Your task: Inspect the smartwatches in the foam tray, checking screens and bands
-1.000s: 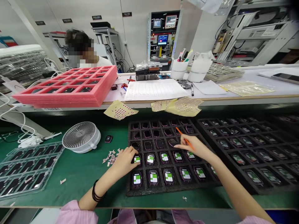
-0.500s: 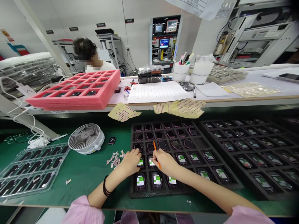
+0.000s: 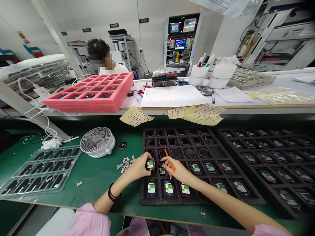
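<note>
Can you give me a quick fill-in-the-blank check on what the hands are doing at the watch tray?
1. The left hand holds a watch with a ____ screen.
2. The right hand holds a thin ____ stick.
3. The foam tray under both hands is ____.
4. The round fan lies on a ____ mat.

Missing: green; orange; black; green

The left hand (image 3: 139,167) now has the small black watch with a lit green-and-white screen (image 3: 150,164) lifted from its foam tray pocket in its grip. The right hand (image 3: 178,170), holding the thin orange stick (image 3: 169,161), has crossed leftward and now sits just beside that grip.
</note>
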Tool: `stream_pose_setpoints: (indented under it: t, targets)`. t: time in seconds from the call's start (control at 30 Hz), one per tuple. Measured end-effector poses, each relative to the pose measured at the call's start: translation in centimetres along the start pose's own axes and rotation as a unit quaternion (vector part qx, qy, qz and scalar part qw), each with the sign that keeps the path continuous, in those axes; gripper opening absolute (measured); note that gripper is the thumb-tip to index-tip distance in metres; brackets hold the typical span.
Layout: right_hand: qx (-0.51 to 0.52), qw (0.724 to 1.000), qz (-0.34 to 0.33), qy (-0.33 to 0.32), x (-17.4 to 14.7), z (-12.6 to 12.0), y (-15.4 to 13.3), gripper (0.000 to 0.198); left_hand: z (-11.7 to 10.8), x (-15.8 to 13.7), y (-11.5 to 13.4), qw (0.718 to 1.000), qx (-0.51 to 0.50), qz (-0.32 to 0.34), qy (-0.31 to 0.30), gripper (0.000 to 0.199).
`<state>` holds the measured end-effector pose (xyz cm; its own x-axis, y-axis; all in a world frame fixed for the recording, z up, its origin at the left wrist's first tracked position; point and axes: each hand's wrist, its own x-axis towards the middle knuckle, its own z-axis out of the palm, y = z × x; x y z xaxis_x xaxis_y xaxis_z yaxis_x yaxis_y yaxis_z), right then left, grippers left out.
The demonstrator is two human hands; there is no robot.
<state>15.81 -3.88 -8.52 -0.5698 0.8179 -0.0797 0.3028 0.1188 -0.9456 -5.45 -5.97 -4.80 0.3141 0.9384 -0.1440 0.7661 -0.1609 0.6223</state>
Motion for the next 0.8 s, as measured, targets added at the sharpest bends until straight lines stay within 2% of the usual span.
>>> stream_pose_setpoints:
  t: [0.1,0.17,0.27,0.37,0.47,0.6,0.7,0.8]
  targets:
    - [0.096,0.995,0.011,0.029,0.3,0.3,0.8,0.032,-0.5,0.3,-0.6,0.994,-0.106,-0.017,0.016,0.039]
    - [0.103,0.994,0.022,0.033,0.4,0.3,1.0,0.038,-0.8,0.6,-1.0,0.981,-0.193,-0.026,0.013,0.04]
    - [0.036,0.999,0.03,0.011,0.3,0.0,0.7,0.045,-1.1,0.9,-1.2,0.946,-0.323,-0.036,-0.002,0.047]
    - [-0.072,0.997,0.022,-0.012,0.3,0.0,-0.3,0.055,-1.1,1.1,-1.1,0.916,-0.399,-0.043,-0.015,0.053]
    - [-0.16,0.987,0.002,-0.012,0.5,0.4,-1.1,0.062,-1.1,1.1,-0.7,0.904,-0.424,-0.046,-0.026,0.055]
    - [-0.217,0.975,-0.042,-0.025,1.5,0.8,-1.4,0.064,-1.1,1.1,-0.3,0.902,-0.43,-0.04,-0.029,0.056]
    - [-0.229,0.97,-0.052,-0.055,2.2,0.2,-1.4,0.053,-1.2,1.1,-0.4,0.902,-0.429,-0.035,-0.031,0.057]
    - [-0.176,0.981,-0.024,-0.075,2.4,-0.9,-1.0,0.045,-1.1,1.2,-0.8,0.904,-0.425,-0.038,-0.032,0.059]
